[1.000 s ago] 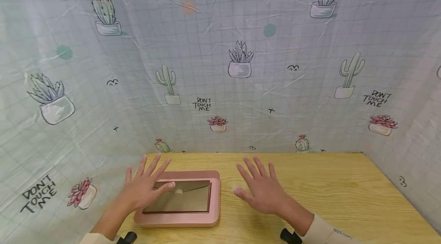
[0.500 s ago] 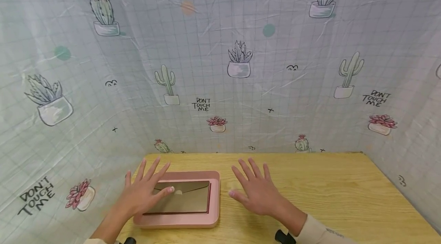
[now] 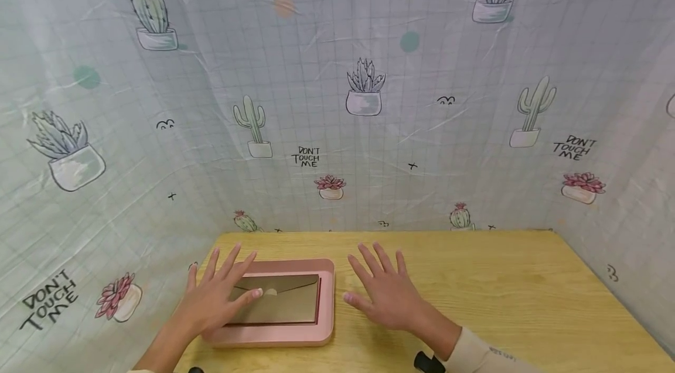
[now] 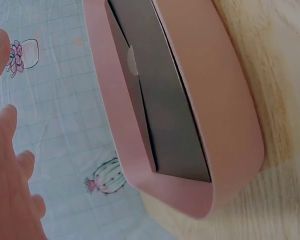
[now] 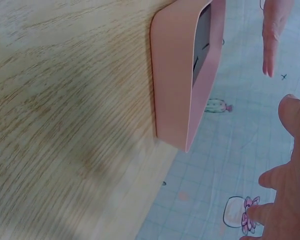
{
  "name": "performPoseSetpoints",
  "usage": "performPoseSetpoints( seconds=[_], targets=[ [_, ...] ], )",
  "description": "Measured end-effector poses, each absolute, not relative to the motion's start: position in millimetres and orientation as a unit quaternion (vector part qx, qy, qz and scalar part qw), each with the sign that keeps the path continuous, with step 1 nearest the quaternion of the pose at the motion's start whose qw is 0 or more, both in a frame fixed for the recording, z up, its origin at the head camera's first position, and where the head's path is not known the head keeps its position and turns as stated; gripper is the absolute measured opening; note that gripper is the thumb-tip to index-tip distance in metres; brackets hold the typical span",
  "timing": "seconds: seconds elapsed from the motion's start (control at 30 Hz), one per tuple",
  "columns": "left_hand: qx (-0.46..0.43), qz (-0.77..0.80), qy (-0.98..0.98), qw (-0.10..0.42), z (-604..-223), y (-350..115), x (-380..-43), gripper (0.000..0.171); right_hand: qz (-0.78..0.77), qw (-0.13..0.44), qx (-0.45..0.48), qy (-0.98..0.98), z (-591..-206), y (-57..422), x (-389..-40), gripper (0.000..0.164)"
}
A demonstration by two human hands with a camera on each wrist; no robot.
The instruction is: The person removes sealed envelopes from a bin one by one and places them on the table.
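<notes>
In the head view my left hand (image 3: 213, 300) is spread flat over the left end of a pink tray (image 3: 328, 303), overlapping its corner. Inside the tray lies a brown-gold envelope (image 3: 290, 303) with a pointed flap and a pale round seal; a dark red edge shows beneath it. My right hand (image 3: 387, 297), fingers also splayed, hovers above the table just right of the tray. Neither hand holds anything. The left wrist view shows the envelope (image 4: 165, 95) within the tray's tall walls (image 4: 215, 95), with the left fingers off to the side.
The tray stands on a yellow wood-grain table (image 3: 501, 291), toward its left side. Behind and on both sides hangs a grey-green curtain (image 3: 295, 74) printed with cacti and words. A black wrist mount (image 3: 429, 362) sits at the right sleeve.
The right hand has drifted left, closer to the tray. The left hand keeps its place over the tray's left end, a little lower, and the whole head view has shifted slightly.
</notes>
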State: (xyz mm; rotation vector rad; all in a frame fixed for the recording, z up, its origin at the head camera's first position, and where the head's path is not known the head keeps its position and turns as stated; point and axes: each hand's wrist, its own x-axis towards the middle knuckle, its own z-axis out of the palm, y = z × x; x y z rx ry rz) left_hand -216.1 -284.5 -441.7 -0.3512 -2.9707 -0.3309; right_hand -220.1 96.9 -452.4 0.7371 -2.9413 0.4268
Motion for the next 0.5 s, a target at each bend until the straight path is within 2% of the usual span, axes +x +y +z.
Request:
performPoseSetpoints(
  seconds=[0.5],
  targets=[
    [-0.121,-0.088,-0.986,0.078,-458,-292,-215,0.081,0.137,0.035,0.252,-0.957,-461,82,-224,0.077]
  ],
)
